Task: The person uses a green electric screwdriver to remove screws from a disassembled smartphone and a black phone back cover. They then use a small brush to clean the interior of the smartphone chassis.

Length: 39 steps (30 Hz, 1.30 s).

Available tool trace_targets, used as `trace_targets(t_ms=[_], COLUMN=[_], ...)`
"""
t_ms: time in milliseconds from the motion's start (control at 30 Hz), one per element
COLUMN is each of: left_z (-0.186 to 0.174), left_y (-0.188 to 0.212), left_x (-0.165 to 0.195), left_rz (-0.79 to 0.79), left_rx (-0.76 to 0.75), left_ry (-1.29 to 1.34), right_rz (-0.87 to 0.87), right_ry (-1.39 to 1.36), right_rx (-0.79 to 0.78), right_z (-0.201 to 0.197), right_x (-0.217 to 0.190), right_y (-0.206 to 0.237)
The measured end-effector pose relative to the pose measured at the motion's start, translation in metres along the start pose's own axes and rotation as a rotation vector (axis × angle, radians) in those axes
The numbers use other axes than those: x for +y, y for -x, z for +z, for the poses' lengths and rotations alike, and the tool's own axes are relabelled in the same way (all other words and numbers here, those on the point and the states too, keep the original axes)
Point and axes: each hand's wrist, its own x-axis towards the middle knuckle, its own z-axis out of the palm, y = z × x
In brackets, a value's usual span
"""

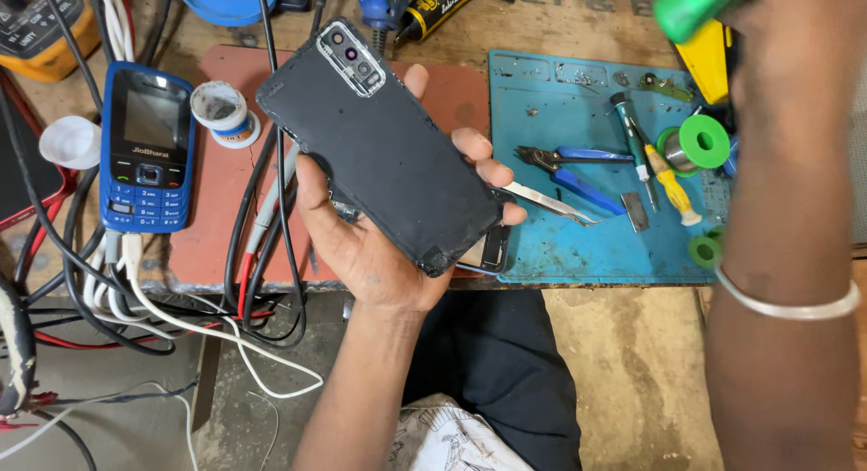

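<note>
- My left hand (379, 245): palm up at centre, fingers curled round the edges of a black smartphone (384, 146), which lies back-side up with its camera block pointing to 11 o'clock, held above the tabletop (623, 363).
- My right hand (768, 37): raised close to the camera at 2 o'clock, blurred, closed round a green-handled tool (691, 6); a silver bangle (786, 301) sits on that wrist.
- Blue work mat (587, 245), at 3 o'clock of the smartphone: carries blue-handled pliers (569, 168), tweezers (551, 203), a yellow-handled screwdriver (673, 186) and a green solder spool (703, 141).
- Blue keypad phone (147, 146), at 9 o'clock, face up beside a small round tin (221, 112).
- Tangle of cables (135, 299), at 8 o'clock.
</note>
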Motion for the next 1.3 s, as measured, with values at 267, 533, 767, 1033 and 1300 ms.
trace_targets(t_ms=[267, 533, 767, 1033, 1300], left_z=[-0.010, -0.014, -0.015, -0.017, -0.021], left_y=[0.005, 0.006, 0.006, 0.007, 0.006], left_x=[0.001, -0.002, -0.004, -0.005, -0.007], left_rz=[0.022, 0.009, 0.010, 0.001, 0.007], left_rx=[0.038, 0.039, 0.036, 0.078, 0.078], left_ry=[-0.051, -0.025, -0.013, -0.065, -0.086], right_rz=[0.197, 0.169, 0.117, 0.102, 0.086], right_ry=[-0.449, -0.129, -0.071, -0.074, -0.047], right_rx=[-0.057, -0.341, -0.257, -0.203, -0.171], right_z=[-0.012, 0.027, 0.035, 0.040, 0.042], right_x=[-0.006, -0.014, -0.003, 0.000, 0.006], right_y=[0.228, 0.281, 0.284, 0.281, 0.275])
